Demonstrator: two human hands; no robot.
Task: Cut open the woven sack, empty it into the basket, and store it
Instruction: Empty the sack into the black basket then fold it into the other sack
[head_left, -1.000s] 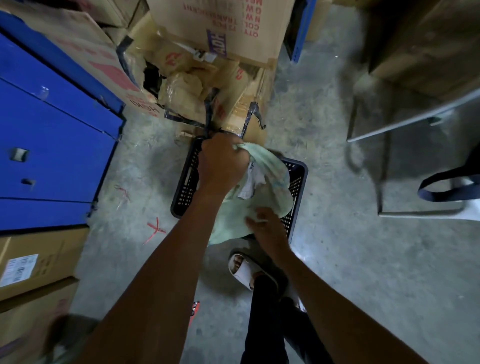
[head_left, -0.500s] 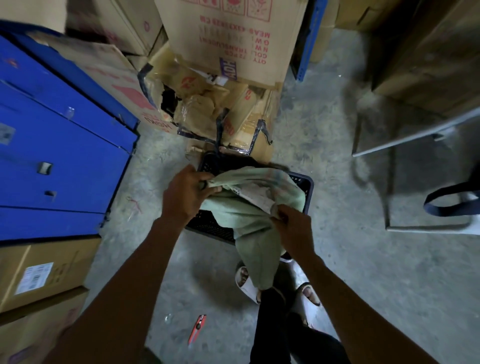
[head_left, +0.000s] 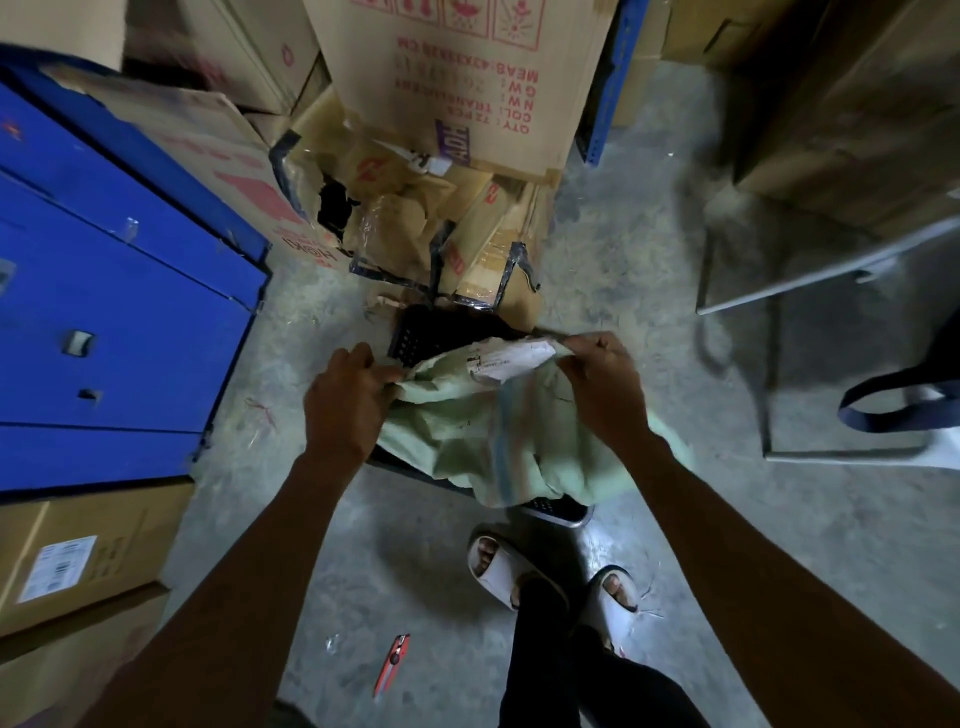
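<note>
Head view, centre frame: left hand (head_left: 345, 402) and right hand (head_left: 605, 384) pinch limp pale-green woven sack (head_left: 498, 441) over black perforated plastic basket (head_left: 415, 338); fold flat, edges aligned.

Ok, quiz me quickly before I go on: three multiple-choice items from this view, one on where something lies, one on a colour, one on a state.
1. Where does the red utility knife lie?
A. in the basket
B. on the floor near the feet
C. in the left hand

2. What colour is the cabinet on the left?
A. blue
B. grey
C. green

3. How is the woven sack held?
A. by the right hand only
B. it lies loose on the floor
C. by both hands, over the black basket

Answers: 1 B, it rests on the concrete beside the sandals. 2 A, its doors are plainly blue. 3 C, the left hand and the right hand each pinch its top edge.
</note>
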